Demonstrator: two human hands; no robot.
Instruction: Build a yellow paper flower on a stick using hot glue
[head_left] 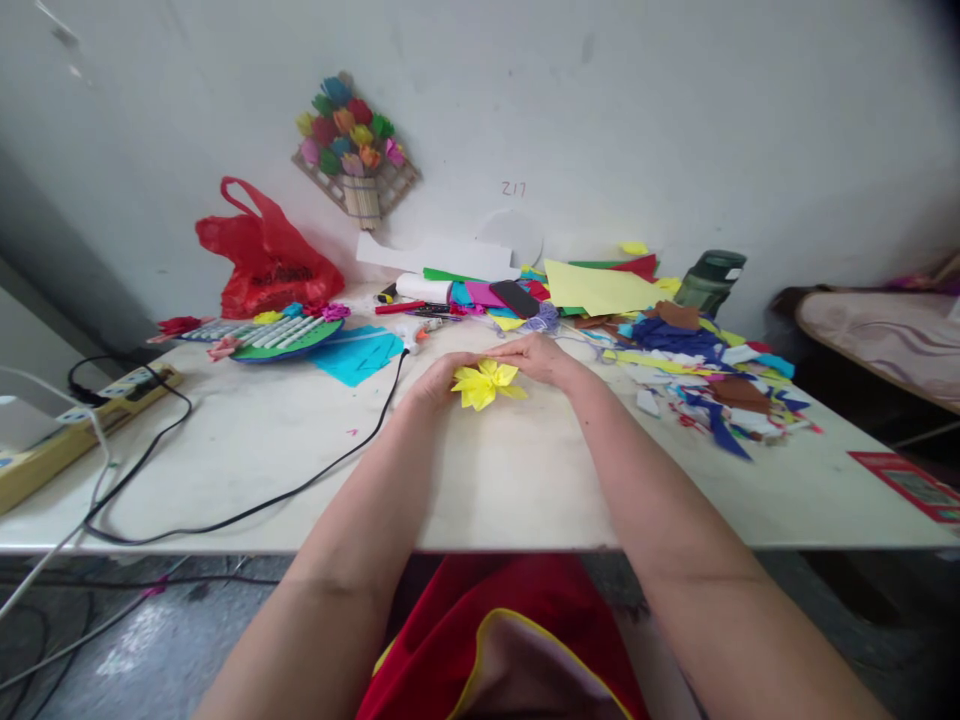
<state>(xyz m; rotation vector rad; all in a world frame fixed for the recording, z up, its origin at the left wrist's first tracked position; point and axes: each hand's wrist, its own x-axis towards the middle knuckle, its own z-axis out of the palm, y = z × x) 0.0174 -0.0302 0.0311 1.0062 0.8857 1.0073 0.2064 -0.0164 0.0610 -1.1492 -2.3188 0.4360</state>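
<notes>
A yellow paper flower (487, 383) with pointed petals faces me just above the middle of the table. My left hand (441, 380) is closed on its left side, the fingertips mostly hidden behind the petals. From the right, my right hand (534, 358) reaches across the flower's back edge, its fingers together and pinching there; the exact grip is partly covered. Close behind my left hand lies a white hot glue gun (411, 336), its black cord running left across the table.
Paper scraps (705, 370) heap on the right, near a dark green bottle (709, 280). A phone (514, 297) lies on coloured paper at the back. At left are a decorated green board (289, 338), a red plastic bag (266, 260) and a power strip (142, 385).
</notes>
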